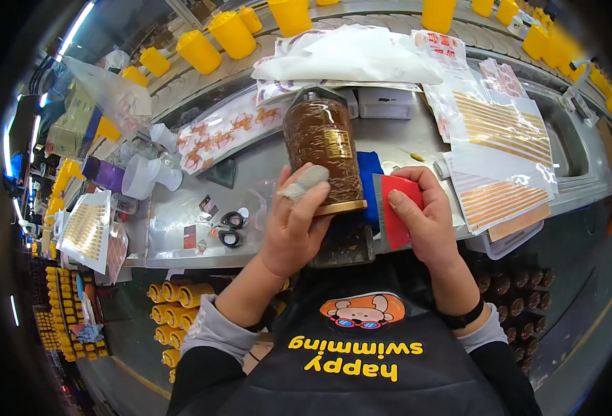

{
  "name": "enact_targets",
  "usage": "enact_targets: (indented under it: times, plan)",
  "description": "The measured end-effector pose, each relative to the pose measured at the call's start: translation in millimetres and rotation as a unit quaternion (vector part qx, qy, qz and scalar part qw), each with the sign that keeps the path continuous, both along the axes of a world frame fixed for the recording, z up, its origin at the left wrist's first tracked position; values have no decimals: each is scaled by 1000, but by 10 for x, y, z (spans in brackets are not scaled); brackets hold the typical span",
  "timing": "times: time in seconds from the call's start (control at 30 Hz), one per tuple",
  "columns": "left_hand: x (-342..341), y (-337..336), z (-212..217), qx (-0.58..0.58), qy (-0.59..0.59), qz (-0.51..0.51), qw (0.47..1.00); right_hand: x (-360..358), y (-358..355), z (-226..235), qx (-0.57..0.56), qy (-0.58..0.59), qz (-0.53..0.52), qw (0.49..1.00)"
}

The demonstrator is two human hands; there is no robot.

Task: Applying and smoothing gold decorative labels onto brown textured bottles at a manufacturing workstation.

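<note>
A brown glossy ceramic-looking bottle (313, 149) with a textured surface, a gold label patch and a gold rim leans over the bench before me. My left hand (295, 225) is closed around its lower end, and pale wrappings cover some of its fingers. In my right hand (424, 215) is a flat red scraper (397, 215) with a grey edge, pinched between thumb and fingers. The scraper stands just right of the bottle, apart from it. Between them lies a blue cloth (368, 184), partly hidden behind the bottle. A dark block (344, 246) sits below the bottle at the bench's near edge.
Scissors (230, 229) with black handles lie left on the metal bench (174, 239). Sheets of gold-striped decals (503, 132) spread at right, beside a sink (566, 142). Deer-patterned sheets (226, 135) lie at left. Yellow bottles (231, 35) line a conveyor at the back.
</note>
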State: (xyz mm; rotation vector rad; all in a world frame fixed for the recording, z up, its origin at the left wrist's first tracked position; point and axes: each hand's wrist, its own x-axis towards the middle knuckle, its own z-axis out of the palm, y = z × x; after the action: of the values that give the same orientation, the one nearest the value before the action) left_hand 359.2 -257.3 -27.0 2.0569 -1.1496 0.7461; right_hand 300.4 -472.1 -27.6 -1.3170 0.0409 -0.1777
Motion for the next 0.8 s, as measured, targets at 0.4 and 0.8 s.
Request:
enact_targets:
  times: [0.4,0.8]
  plan:
    - [-48,115,82,108,-96,-43,989,45,-22,-55,3,3,-1,1000]
    - [-167,192,-134,-49,58,-3,997,51,45,-60,-29,2,28,999]
